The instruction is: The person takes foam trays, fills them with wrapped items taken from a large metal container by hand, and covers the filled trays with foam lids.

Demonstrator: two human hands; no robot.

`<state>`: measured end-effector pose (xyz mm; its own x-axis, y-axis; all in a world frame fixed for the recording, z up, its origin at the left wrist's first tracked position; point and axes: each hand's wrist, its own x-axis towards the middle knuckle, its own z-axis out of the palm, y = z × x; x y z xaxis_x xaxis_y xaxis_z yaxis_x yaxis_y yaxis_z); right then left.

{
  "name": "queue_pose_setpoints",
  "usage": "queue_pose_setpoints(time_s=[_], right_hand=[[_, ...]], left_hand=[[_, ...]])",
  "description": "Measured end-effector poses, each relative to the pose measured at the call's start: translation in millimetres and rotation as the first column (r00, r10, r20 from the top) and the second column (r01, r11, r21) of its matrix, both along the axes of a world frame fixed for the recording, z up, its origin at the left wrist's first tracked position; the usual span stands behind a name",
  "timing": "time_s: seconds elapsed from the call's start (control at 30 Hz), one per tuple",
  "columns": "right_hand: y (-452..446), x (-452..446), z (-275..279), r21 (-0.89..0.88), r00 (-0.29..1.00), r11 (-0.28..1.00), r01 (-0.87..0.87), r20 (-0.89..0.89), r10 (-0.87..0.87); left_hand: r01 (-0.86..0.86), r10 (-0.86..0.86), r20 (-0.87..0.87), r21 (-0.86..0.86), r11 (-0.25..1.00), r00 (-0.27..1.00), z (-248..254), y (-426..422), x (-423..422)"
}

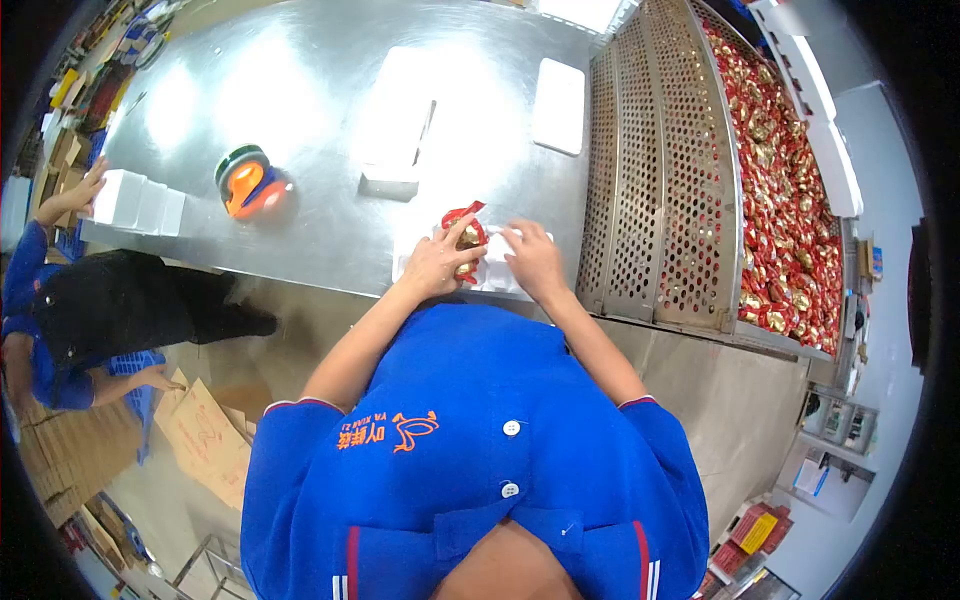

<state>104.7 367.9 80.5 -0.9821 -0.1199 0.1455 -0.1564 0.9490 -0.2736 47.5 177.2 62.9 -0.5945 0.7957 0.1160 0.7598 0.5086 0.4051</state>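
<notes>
A white foam tray (497,272) with hollows lies at the near edge of the metal table. My left hand (432,264) has its fingers round a round piece in red and gold foil wrap (468,238), over the left part of the tray. What the piece contains is hidden by the wrap. Over the right side of the tray is my right hand (536,262), fingers bent and a little apart, fingertips near the white foam. Nothing shows in that hand.
The metal table (310,150) carries a white foam block (395,110), a flat white foam lid (559,106) and a tape dispenser (244,182). A perforated metal bin (655,170) holds many foil-wrapped pieces (785,180). Left, a co-worker (100,310) touches white foam boxes (137,203).
</notes>
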Motion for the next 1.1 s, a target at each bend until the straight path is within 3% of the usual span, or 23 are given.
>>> queue_pose_setpoints(time_s=[0.03, 0.1, 0.17, 0.3, 0.43, 0.5, 0.6, 0.7, 0.87, 0.93, 0.97, 1.03, 1.07, 1.1], right_hand=[[-10.8, -11.1, 0.7, -0.015, 0.936, 0.980, -0.198, -0.300, 0.184], [-21.3, -24.7, -20.1, -0.109, 0.945, 0.956, -0.271, -0.217, 0.243], [-23.7, -30.5, -28.7, -0.203, 0.938, 0.918, -0.340, -0.139, 0.317], [-20.3, -25.2, -36.2, -0.253, 0.932, 0.904, -0.346, -0.203, 0.300], [-18.4, -25.6, -32.7, -0.216, 0.972, 0.949, -0.229, -0.100, 0.211], [-16.1, -27.1, -30.3, -0.225, 0.982, 0.956, -0.188, -0.042, 0.184], [-14.8, -27.0, -31.0, -0.155, 0.976, 0.975, -0.159, -0.175, 0.131], [-6.1, -26.4, -48.2, -0.202, 0.979, 0.978, -0.041, -0.203, -0.001], [-7.8, -33.4, -36.3, -0.236, 0.984, 0.967, -0.096, -0.170, 0.056], [-10.6, -34.8, -16.9, -0.562, 0.974, 0.805, 0.191, 0.007, -0.226], [-1.5, -35.4, -18.0, -0.563, 0.975, 0.805, 0.186, 0.004, -0.222], [28.1, -29.8, -18.6, -0.830, 0.913, 0.391, 0.397, 0.314, -0.261], [33.1, -22.6, -19.1, -0.828, 0.912, 0.392, 0.401, 0.321, -0.256], [33.3, -10.2, -11.3, -0.627, 0.902, 0.659, 0.416, 0.377, -0.210]], left_hand=[[0.016, -0.016, -0.005, 0.000, 1.000, 1.000, 1.9, -1.2, 1.2], [0.001, -0.004, -0.032, -0.075, 0.997, 0.999, -16.1, -2.9, 1.1], [-0.005, 0.000, 0.039, 0.139, 0.990, 0.999, -16.0, -7.1, 2.0], [0.021, -0.016, -0.045, 0.114, 0.993, 0.999, -7.3, -13.3, 3.2], [0.024, 0.000, -0.105, 0.223, 0.975, 0.994, -5.8, -14.5, 3.5], [-0.012, 0.019, -0.031, 0.204, 0.979, 0.999, -1.8, -13.5, 5.7], [-0.012, 0.041, -0.119, 0.231, 0.973, 0.992, -5.8, -15.8, 8.9], [-0.045, 0.067, -0.067, 0.279, 0.959, 0.996, -10.5, -17.0, 13.0], [-0.152, 0.168, -0.015, 0.351, 0.924, 0.986, -13.7, -13.9, 13.3], [-0.283, 0.269, 0.092, 0.402, 0.871, 0.959, -23.5, -14.2, 13.5], [-0.285, 0.273, 0.089, 0.403, 0.870, 0.958, -28.3, -15.3, 11.8], [-0.281, 0.265, 0.097, 0.378, 0.882, 0.959, -29.3, -17.2, 13.1], [-0.288, 0.269, 0.103, 0.375, 0.881, 0.958, -28.6, -17.1, 15.2], [-0.254, 0.244, 0.074, 0.327, 0.910, 0.967, -20.5, -15.7, 15.9]])
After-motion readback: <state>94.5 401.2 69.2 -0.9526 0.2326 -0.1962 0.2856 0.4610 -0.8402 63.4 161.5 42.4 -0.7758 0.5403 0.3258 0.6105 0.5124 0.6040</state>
